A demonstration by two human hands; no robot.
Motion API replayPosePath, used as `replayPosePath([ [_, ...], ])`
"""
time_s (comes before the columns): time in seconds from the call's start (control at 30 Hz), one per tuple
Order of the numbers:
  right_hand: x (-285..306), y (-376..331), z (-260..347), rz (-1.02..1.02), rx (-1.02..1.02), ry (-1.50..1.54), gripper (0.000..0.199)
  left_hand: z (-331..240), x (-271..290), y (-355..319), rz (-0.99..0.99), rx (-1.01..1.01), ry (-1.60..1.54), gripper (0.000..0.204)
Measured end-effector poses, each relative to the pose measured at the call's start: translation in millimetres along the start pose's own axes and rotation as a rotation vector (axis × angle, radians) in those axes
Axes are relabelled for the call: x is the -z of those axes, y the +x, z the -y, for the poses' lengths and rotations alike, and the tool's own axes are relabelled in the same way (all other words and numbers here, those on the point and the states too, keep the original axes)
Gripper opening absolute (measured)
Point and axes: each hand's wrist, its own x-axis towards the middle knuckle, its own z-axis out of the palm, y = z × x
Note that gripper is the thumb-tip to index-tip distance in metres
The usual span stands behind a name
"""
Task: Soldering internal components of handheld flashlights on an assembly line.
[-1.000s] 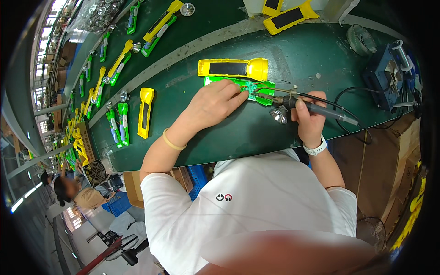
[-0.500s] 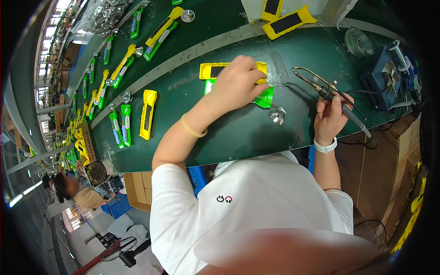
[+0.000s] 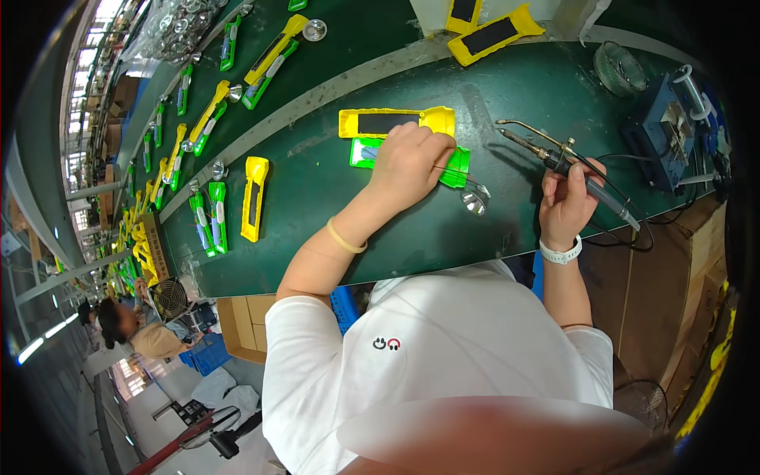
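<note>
My left hand (image 3: 408,162) rests palm down on a green flashlight half-shell (image 3: 454,166) on the green bench top (image 3: 317,198), fingers closed over its middle. A yellow half-shell (image 3: 396,121) with a black panel lies just beyond it. A small silver reflector (image 3: 475,202) sits on the bench beside the green shell, joined to it by thin wires. My right hand (image 3: 566,198) grips a soldering iron (image 3: 554,158), its metal tip raised and pointing left, clear of the shell.
A soldering station (image 3: 669,127) and a glass dish (image 3: 620,67) stand at the right. Green and yellow flashlight parts (image 3: 253,198) line the conveyor to the left and rear. Another yellow shell (image 3: 495,33) lies behind. Another person (image 3: 131,328) sits at lower left. Cardboard boxes (image 3: 237,324) under the bench.
My left hand slid from the green shell's left part up over its middle. My right hand lifted the soldering iron off the reflector and drew it back to the right.
</note>
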Motion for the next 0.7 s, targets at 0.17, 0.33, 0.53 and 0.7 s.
replayPosePath([
  [0.17, 2, -4, 2, -0.004, -0.016, 0.008, 0.016, 14, 20, -25, 0.005, 0.008, -0.067, 0.012],
  [0.33, -1, -5, 0, 0.059, -0.074, -0.025, 0.017, 32, 28, -17, -0.197, 0.116, 0.1, 0.008],
  [0.53, -1, -2, 2, 0.114, -0.076, -0.066, 0.018, 40, 30, -17, 0.023, 0.176, -0.008, 0.008],
  [0.7, -20, 4, 8, 0.183, -0.18, -0.016, 0.023, 44, 26, -5, 0.026, 0.136, -0.057, 0.008],
])
